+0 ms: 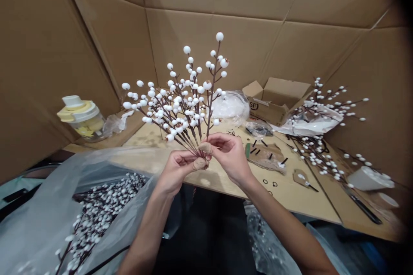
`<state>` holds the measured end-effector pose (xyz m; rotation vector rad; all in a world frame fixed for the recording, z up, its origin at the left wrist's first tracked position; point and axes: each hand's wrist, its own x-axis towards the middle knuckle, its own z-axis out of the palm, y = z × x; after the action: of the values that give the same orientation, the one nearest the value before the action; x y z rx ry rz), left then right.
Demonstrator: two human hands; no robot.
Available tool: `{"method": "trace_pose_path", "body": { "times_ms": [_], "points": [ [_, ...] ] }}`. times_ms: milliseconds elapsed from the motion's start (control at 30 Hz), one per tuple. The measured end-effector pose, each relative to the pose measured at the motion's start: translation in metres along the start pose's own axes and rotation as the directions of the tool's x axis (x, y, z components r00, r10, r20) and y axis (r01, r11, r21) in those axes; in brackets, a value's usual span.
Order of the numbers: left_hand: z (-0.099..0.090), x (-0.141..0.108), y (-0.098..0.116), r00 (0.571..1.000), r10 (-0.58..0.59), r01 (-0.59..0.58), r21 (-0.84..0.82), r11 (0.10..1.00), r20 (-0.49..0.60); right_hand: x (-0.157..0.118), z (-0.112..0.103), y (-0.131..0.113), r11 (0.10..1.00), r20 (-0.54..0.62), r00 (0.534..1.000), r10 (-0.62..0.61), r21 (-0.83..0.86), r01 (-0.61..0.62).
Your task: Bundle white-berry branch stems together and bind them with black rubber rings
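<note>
A fanned bunch of artificial berry stems (180, 109), brown with white round berries, stands upright above the table in front of me. My left hand (180, 169) pinches the gathered stem ends from the left. From the right, my right hand (227, 152) closes thumb and fingers on the stems just above, near one taller berry stem (211, 99) at the bunch's right side. Tan coverings show on both thumbs. The exact contact between fingertips and single stems is partly hidden.
A clear plastic bag (129, 161) of berry stems lies at left, below a yellow-lidded jar (84, 116). Behind are an open carton (274, 101) and white plastic (230, 107). More berry branches (322, 159), a cup (368, 179) and a knife (364, 206) lie right. Cardboard walls surround the table.
</note>
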<state>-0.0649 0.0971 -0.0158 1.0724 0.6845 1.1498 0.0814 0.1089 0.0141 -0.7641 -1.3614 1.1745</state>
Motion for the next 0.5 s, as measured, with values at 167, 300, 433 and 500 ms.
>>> {"method": "trace_pose_path", "body": {
  "times_ms": [167, 300, 433, 500],
  "points": [
    [0.002, 0.0, -0.001, 0.999, 0.005, -0.005, -0.019, 1.0, -0.033, -0.007, 0.001, 0.007, 0.984, -0.078, 0.987, -0.142, -0.117, 0.133],
    [0.0, 0.001, -0.002, 1.0, 0.004, -0.004, -0.017, 1.0, -0.025, -0.01, 0.002, 0.011, 0.982, -0.044, 0.989, -0.14, -0.135, 0.133],
    [-0.006, 0.001, -0.003, 0.999, -0.021, 0.021, -0.028, 0.999, -0.028, -0.006, 0.003, 0.011, 0.987, 0.028, 0.995, -0.1, -0.127, 0.102],
    [-0.008, 0.0, -0.003, 0.999, -0.04, 0.04, -0.023, 0.999, -0.027, -0.003, 0.004, 0.01, 0.99, 0.053, 0.997, -0.061, -0.127, 0.068]
  ]
}}
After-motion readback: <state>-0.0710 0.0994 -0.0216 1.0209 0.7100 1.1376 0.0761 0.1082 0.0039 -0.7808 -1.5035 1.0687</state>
